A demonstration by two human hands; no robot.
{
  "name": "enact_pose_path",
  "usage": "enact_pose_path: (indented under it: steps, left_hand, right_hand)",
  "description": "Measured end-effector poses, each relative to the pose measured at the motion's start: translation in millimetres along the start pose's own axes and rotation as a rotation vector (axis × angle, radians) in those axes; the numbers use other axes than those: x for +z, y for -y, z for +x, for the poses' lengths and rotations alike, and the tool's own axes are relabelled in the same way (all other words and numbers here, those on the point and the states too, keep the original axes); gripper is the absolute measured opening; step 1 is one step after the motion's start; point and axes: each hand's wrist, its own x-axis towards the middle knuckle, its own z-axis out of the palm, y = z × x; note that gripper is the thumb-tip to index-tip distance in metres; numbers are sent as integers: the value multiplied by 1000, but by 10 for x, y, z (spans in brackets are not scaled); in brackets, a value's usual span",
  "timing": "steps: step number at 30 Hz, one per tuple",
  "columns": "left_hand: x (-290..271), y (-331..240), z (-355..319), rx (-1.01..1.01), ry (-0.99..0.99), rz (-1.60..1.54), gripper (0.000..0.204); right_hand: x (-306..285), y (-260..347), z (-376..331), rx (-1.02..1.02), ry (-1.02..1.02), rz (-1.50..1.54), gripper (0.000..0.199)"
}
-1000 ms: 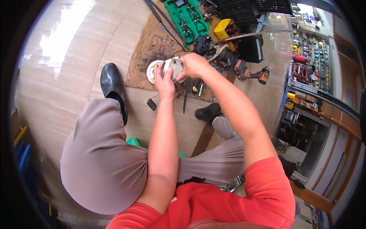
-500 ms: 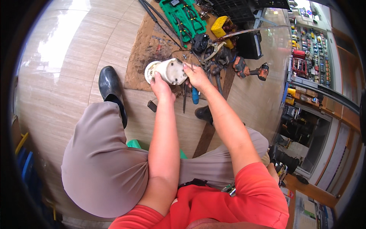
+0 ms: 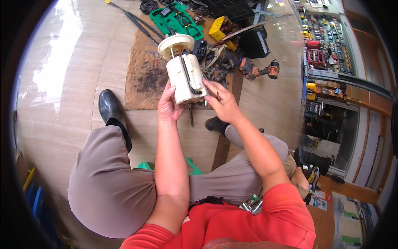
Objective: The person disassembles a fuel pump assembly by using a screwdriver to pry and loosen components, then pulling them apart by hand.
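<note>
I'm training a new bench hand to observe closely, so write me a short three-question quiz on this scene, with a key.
1. Fill in the blank: a black ____ runs along the side of the white cylindrical unit.
2. Multiple choice: what colour is the small container just right of the green tool case in the picture? A) red B) yellow C) white
3. True or false: only one hand is touching the unit.

Key:
1. hose
2. B
3. False: the left hand and the right hand both touch it.
</note>
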Motion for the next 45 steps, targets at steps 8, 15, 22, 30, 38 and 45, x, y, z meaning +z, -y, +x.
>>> enact_pose_path:
  steps: [8,15,22,30,38,45]
  left_hand:
    - [-97,312,8,-254,17,32,74]
    - [127,447,11,-245,150,120,72]
    - [-1,451,23,-263,78,155,92]
    - [154,296,12,-216,191,287,111]
    - [162,170,-22,-245,184,236,98]
    - [328,143,-23,-229,184,262,109]
  right_hand:
    - [-207,228,-590,51,-46,-94,48]
    - [-148,240,-959,252,-282,162,49]
    - [25,267,-1012,164,-406,163,49]
    - [82,135,-951,207,-349,205,60]
    - [12,125,-841,132,-342,148,65]
    - [-21,25,-823,62,-401,197,64]
